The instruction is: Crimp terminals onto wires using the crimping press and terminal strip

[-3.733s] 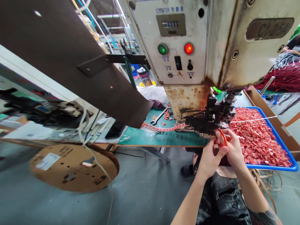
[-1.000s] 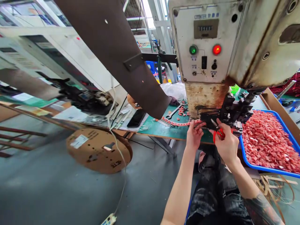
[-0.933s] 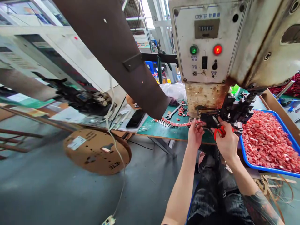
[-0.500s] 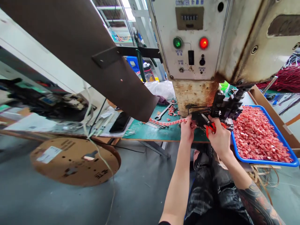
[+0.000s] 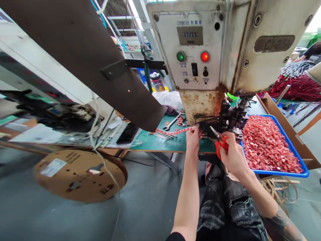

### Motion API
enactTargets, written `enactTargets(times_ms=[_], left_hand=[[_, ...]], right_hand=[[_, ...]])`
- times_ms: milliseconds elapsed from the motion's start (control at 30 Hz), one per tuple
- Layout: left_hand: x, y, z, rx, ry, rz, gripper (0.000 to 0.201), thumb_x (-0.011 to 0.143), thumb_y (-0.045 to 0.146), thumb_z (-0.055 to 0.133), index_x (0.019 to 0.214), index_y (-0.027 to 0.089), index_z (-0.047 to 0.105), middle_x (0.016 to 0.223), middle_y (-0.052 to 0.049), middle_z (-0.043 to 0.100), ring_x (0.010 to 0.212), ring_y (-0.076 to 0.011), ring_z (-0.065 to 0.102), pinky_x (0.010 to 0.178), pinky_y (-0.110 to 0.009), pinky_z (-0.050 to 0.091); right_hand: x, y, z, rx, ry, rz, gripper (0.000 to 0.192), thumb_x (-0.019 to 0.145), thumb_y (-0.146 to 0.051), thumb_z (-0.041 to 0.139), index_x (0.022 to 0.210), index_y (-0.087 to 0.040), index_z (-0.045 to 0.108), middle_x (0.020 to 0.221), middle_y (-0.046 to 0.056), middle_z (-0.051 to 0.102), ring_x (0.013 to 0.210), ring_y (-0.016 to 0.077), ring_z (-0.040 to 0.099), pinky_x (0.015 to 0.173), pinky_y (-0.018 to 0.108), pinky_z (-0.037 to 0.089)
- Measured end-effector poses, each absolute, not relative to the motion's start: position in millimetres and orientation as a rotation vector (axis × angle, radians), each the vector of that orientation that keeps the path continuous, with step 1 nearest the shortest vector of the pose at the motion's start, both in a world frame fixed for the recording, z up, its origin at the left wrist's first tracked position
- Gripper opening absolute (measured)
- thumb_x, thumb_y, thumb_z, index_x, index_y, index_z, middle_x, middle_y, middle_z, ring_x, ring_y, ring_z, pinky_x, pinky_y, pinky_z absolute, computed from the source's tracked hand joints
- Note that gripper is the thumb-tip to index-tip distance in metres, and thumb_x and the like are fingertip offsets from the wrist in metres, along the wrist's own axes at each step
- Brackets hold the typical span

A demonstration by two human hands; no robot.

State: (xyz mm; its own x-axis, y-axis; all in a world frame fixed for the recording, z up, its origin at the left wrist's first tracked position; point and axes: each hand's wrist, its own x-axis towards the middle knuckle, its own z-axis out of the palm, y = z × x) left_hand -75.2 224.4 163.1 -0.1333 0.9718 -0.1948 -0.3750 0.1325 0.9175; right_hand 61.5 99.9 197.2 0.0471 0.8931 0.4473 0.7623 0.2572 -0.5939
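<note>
My left hand pinches the end of a strip of small pink connectors, right beside the black feed parts of a press machine. The strip runs leftward from my fingers under a curved dark guide plate. In my right hand is a pair of red-handled scissors, gripped by the handles. Their metal blades point up and left at the black tooling head. How the strip enters the machine is hidden behind my left fingers.
A blue tray heaped with pink pieces stands at the right. On the green tabletop lie a wrench, thin rods and loose pink bits. A phone lies further left. A cardboard reel hangs below. Red wires are at the back right.
The camera view has shifted. My right hand with the scissors has drawn back slightly from the tooling, and the blades show more clearly. My left hand still pinches the strip.
</note>
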Motion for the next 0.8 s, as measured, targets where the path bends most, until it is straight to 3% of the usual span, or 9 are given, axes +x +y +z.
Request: enactTargets(times_ms=[133,233,367,500,567,667,800], left_hand=[[-125,191,157,0.964,1.092,1.149,0.044,0.072,0.055,0.080,0.069,0.017,0.058,0.056,0.001,0.058,0.045,-0.0059,0.037,0.043,-0.018,0.021],[-164,149,154,0.911,1.068,1.294,0.028,0.071,0.038,0.077,0.079,0.020,0.057,0.075,-0.003,0.072,0.055,-0.0092,0.046,0.050,-0.018,0.036],[-184,105,163,0.959,1.013,1.476,0.024,0.076,0.030,0.077,0.091,0.021,0.060,0.095,-0.007,0.077,0.063,-0.0115,0.053,0.056,-0.022,0.047],[-174,93,178,1.021,0.941,1.636,0.038,0.079,0.039,0.084,0.107,0.023,0.065,0.119,-0.010,0.072,0.083,-0.0179,0.072,0.081,-0.035,0.061],[-164,91,184,1.038,0.939,1.705,0.038,0.078,0.040,0.086,0.104,0.023,0.065,0.114,-0.007,0.070,0.085,-0.0190,0.076,0.090,-0.037,0.060],[-145,86,188,1.086,0.941,1.722,0.031,0.079,0.039,0.086,0.095,0.022,0.066,0.091,-0.001,0.068,0.081,-0.0197,0.077,0.088,-0.035,0.061],[-117,75,188,1.260,0.910,1.636,0.020,0.081,0.035,0.085,0.089,0.022,0.072,0.075,-0.002,0.069,0.095,-0.0266,0.076,0.085,-0.036,0.060]], right_hand=[[53,93,201,-1.560,-2.156,0.341,0.019,0.093,-0.012,0.053,0.105,-0.023,0.062,0.079,0.002,0.071,0.072,0.0197,0.070,0.060,0.023,0.044],[24,116,191,-1.644,-2.235,0.319,0.019,0.085,-0.003,0.062,0.090,-0.021,0.067,0.078,0.004,0.070,0.069,0.0198,0.069,0.060,0.024,0.045],[-15,151,175,-1.586,-2.205,0.342,0.029,0.082,0.007,0.058,0.088,-0.019,0.070,0.088,0.005,0.071,0.076,0.0174,0.070,0.065,0.023,0.051],[-18,155,179,-1.435,-2.163,0.395,0.028,0.083,0.004,0.060,0.094,-0.018,0.073,0.099,0.007,0.074,0.099,0.0200,0.072,0.088,0.029,0.057],[-6,141,187,-1.351,-2.125,0.445,0.027,0.089,-0.001,0.058,0.102,-0.018,0.074,0.107,0.008,0.077,0.104,0.0209,0.072,0.094,0.032,0.058],[16,104,194,-1.150,-1.798,0.804,0.022,0.100,-0.023,0.057,0.113,-0.018,0.073,0.108,0.009,0.079,0.093,0.0202,0.077,0.084,0.032,0.064],[37,60,191,-0.971,-1.243,1.183,0.023,0.093,-0.039,0.071,0.102,-0.019,0.076,0.090,0.007,0.080,0.072,0.0193,0.077,0.068,0.030,0.066]])
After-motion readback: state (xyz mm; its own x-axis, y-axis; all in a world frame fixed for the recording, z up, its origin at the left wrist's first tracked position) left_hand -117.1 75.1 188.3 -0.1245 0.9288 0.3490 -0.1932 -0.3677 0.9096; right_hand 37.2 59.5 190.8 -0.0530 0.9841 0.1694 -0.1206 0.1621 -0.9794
